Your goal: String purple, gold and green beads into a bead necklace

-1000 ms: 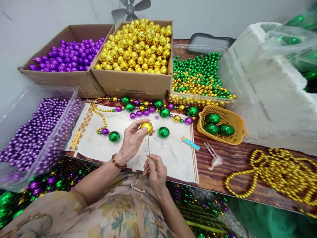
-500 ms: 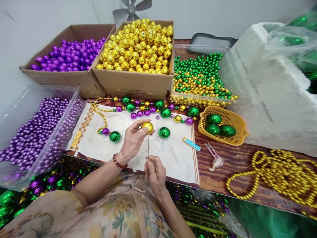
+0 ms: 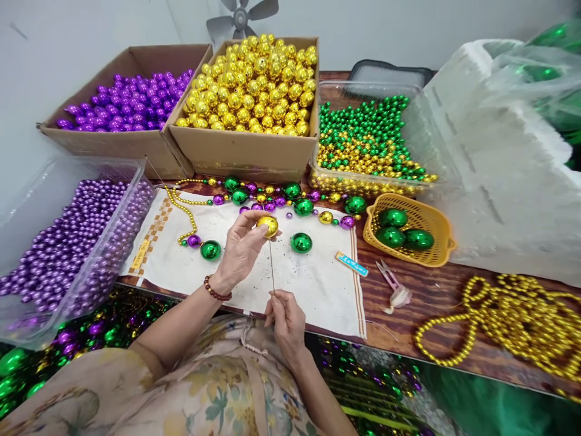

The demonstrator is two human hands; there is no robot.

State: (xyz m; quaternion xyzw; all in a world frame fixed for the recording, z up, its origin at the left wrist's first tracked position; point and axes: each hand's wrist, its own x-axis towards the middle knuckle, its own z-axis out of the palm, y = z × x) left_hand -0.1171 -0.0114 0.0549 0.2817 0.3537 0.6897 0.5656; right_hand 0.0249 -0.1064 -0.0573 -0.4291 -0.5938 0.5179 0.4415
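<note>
My left hand [image 3: 242, 249] is closed round a shiny gold bead [image 3: 267, 226], held above the white towel [image 3: 254, 278]. A thin needle [image 3: 272, 266] runs from the bead's underside down to my right hand [image 3: 287, 319], whose thumb and fingers pinch its lower end near the table's front edge. To the right of the gold bead, a large green bead [image 3: 301, 243] lies loose on the towel. Another green bead [image 3: 210, 250] sits at the left, at the end of a gold bead strand [image 3: 193, 224]. A string of green, purple and gold beads [image 3: 303, 207] stretches along the towel's back edge.
Cardboard boxes of purple beads [image 3: 136, 97] and gold beads [image 3: 254, 85] stand behind. Clear tubs hold small purple beads [image 3: 82, 236] at left and green and gold beads [image 3: 372, 133] at right. A yellow basket [image 3: 436, 257], scissors [image 3: 389, 278] and gold bead strands [image 3: 517, 321] lie rightward.
My left hand has lifted the gold bead slightly up and to the left, and more of the needle shows below it. My right hand has dropped very slightly.
</note>
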